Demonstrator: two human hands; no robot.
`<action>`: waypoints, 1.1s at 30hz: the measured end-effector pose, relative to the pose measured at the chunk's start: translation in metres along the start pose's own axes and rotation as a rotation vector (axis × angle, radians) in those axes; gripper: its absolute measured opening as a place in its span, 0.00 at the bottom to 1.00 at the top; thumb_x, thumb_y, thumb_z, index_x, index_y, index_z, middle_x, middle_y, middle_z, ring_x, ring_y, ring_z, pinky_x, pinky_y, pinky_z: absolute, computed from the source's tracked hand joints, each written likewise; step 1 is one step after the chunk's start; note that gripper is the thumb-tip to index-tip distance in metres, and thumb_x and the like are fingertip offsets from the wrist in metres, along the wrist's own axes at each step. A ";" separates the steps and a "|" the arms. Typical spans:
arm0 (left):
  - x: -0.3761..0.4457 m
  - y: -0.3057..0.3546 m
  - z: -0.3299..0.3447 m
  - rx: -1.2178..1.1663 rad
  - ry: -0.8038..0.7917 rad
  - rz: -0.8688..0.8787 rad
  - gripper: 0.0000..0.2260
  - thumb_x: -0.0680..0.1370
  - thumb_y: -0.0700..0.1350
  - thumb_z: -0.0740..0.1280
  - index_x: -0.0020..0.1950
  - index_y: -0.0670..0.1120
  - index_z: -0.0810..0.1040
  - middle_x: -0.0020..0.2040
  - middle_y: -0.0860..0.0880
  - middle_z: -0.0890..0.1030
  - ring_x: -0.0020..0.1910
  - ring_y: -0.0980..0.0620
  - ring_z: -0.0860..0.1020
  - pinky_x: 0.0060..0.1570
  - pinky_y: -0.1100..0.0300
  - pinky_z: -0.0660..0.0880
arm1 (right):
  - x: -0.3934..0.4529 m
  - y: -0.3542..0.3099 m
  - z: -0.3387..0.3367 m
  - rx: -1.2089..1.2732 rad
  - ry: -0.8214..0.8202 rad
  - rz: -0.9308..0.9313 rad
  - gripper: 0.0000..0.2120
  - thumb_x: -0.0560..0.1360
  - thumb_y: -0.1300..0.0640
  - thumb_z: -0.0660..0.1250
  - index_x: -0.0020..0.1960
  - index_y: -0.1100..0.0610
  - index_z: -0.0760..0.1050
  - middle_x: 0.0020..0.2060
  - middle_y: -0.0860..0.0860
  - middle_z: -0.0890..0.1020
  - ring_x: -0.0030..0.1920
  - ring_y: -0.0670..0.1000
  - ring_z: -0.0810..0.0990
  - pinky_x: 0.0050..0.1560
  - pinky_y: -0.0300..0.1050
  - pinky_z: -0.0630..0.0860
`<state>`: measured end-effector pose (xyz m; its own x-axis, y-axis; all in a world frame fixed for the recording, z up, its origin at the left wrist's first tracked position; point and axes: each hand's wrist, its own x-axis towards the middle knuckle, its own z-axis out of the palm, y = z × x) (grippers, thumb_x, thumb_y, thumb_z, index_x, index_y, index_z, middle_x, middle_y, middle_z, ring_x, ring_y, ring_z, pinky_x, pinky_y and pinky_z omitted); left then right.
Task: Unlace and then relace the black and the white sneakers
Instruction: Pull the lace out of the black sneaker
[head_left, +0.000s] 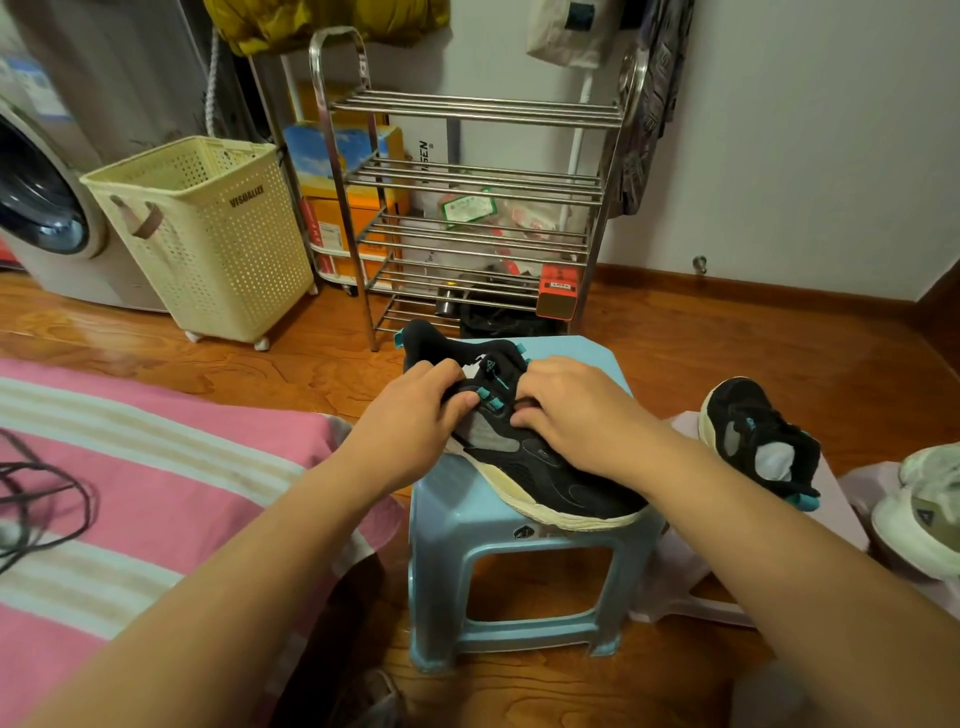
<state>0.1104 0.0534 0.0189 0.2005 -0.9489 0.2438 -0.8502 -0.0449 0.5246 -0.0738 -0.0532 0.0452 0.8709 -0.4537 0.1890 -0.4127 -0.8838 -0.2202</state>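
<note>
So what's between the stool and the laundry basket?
Only bare wooden floor, seen in the head view. The blue stool carries the black sneaker; the cream laundry basket stands on that floor, back and to the left.

A polished wooden floor (156, 332) is reflecting warm light beneath a plain white wall (805, 156). A steel shoe rack (467, 182) is standing against it, with a cream laundry basket (208, 234) and washing machine (47, 208) sitting beside.

White sneaker (922, 512) cut by right edge.
</note>
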 end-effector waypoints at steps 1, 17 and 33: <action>0.000 0.000 -0.001 -0.002 -0.009 -0.002 0.07 0.84 0.51 0.62 0.53 0.49 0.73 0.45 0.52 0.72 0.43 0.52 0.73 0.41 0.56 0.68 | 0.000 0.001 0.002 -0.007 0.004 0.000 0.08 0.81 0.51 0.66 0.47 0.55 0.77 0.43 0.46 0.73 0.48 0.50 0.72 0.50 0.48 0.72; 0.000 -0.005 -0.004 -0.048 -0.025 -0.002 0.07 0.84 0.51 0.62 0.53 0.49 0.74 0.45 0.51 0.73 0.45 0.52 0.73 0.46 0.51 0.72 | -0.018 0.041 -0.037 0.720 0.217 0.543 0.21 0.85 0.47 0.56 0.47 0.59 0.82 0.42 0.50 0.83 0.41 0.47 0.80 0.48 0.40 0.77; -0.001 -0.007 -0.005 -0.082 -0.030 0.000 0.06 0.84 0.51 0.62 0.53 0.50 0.74 0.46 0.52 0.74 0.45 0.53 0.74 0.48 0.50 0.74 | -0.001 0.006 -0.038 0.836 -0.048 0.652 0.12 0.83 0.55 0.62 0.48 0.60 0.81 0.33 0.56 0.82 0.28 0.49 0.80 0.29 0.39 0.75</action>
<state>0.1182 0.0559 0.0194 0.1847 -0.9579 0.2200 -0.8074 -0.0202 0.5897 -0.0871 -0.0626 0.0802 0.5645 -0.7906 -0.2371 -0.5051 -0.1037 -0.8568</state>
